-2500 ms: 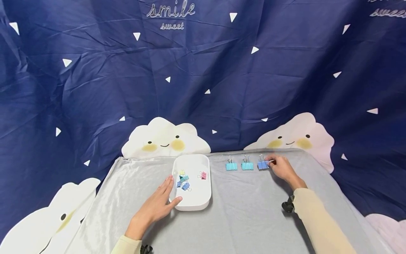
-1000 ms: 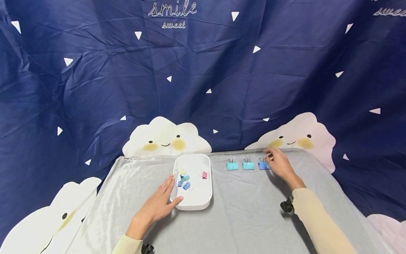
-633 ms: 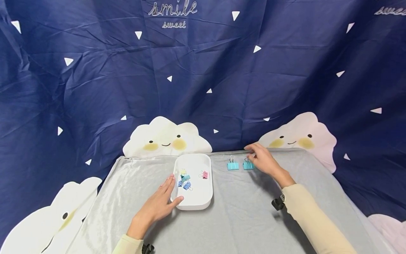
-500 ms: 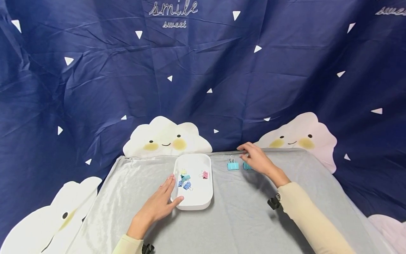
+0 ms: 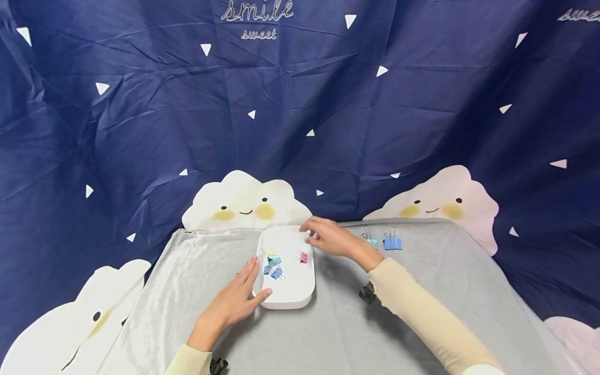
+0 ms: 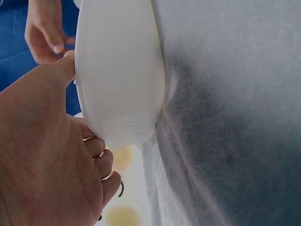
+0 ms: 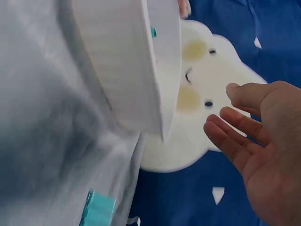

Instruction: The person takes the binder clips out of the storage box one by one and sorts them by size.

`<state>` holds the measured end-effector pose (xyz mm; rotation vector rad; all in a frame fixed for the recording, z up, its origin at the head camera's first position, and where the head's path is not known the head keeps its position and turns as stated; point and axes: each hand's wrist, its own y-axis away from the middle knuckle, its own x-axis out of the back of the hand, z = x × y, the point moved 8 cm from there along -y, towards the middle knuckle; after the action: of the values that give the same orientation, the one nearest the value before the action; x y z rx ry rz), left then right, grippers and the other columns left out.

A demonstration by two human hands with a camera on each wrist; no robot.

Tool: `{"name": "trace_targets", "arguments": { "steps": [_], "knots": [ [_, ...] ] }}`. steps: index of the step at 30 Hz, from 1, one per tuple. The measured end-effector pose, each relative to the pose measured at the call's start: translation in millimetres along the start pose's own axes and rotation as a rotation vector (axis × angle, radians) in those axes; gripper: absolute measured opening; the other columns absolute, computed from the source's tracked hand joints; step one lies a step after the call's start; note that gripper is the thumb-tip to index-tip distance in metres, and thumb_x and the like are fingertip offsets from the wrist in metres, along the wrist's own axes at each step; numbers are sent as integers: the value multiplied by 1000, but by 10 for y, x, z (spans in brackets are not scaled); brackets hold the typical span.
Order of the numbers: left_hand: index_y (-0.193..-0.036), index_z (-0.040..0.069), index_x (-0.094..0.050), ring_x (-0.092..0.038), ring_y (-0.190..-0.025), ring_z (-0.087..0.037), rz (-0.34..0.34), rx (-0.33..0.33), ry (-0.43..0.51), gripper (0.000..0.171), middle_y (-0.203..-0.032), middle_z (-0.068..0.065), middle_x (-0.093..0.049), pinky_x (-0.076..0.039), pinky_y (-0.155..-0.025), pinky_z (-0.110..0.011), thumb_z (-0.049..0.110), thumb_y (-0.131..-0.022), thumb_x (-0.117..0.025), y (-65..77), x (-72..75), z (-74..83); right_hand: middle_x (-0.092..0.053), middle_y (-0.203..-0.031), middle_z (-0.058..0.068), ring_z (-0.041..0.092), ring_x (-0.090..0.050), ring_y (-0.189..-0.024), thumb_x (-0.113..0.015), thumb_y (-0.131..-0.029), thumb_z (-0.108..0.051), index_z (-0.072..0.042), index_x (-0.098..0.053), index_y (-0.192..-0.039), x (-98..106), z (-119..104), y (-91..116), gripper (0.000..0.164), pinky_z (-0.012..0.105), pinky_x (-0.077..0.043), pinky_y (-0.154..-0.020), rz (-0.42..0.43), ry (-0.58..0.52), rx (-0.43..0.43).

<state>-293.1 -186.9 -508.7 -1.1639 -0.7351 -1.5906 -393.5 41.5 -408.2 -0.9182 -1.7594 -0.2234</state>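
A white tray [image 5: 292,294] sits left of centre on the table. My left hand [image 5: 236,291] rests along its left rim, fingers stretched out and thumb at the front corner; the left wrist view shows that hand [image 6: 56,141] right at the rim. Over the tray's back right corner hovers my right hand [image 5: 330,237], fingers loosely bent with nothing between them. Inside lie a pink binder clip [image 5: 303,257], a yellow one, a teal binder clip [image 5: 275,261] and blue binder clips [image 5: 277,273].
Right of the tray, a blue binder clip [image 5: 392,244] and a teal binder clip [image 5: 372,242], partly behind my right wrist, stand in a row on the grey cloth [image 5: 337,333]. Behind the table hangs a dark blue curtain [image 5: 290,104] with cloud prints.
My right hand let go of the blue binder clip, leaving it at the row's right end, then moved left over the other clips to the tray. My left hand stayed on the rim.
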Motion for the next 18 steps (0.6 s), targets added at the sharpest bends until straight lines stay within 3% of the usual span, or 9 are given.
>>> {"name": "trace_targets", "arguments": {
  "steps": [8,15,18],
  "knots": [
    [-168,2,-23,-21,-166,-34,-7,-7,-3,93,-179,-14,-16,-25,-135,-52,66,-106,-48,-7,2,2,-70,-131,8,26,-74,-109,-73,-102,-15,-7,-70,-131,-419,-341,-381,31,36,-62,-95,-152,78,75],
    [-168,1,-21,-19,-166,-32,-10,-16,-1,93,-179,-15,-16,-24,-135,-53,66,-107,-47,-16,7,10,-68,-138,7,24,-68,-125,-78,-99,-20,-10,-70,-135,-777,-460,-605,39,45,-57,-110,-289,174,83],
    [-168,0,-21,-18,-166,-32,-12,-19,-3,93,-179,-15,-16,-23,-135,-53,65,-107,-47,-18,4,6,-67,-140,5,22,-65,-131,-79,-97,-21,-12,-70,-136,-937,-492,-657,41,43,-53,-116,-343,210,73]
  ]
}}
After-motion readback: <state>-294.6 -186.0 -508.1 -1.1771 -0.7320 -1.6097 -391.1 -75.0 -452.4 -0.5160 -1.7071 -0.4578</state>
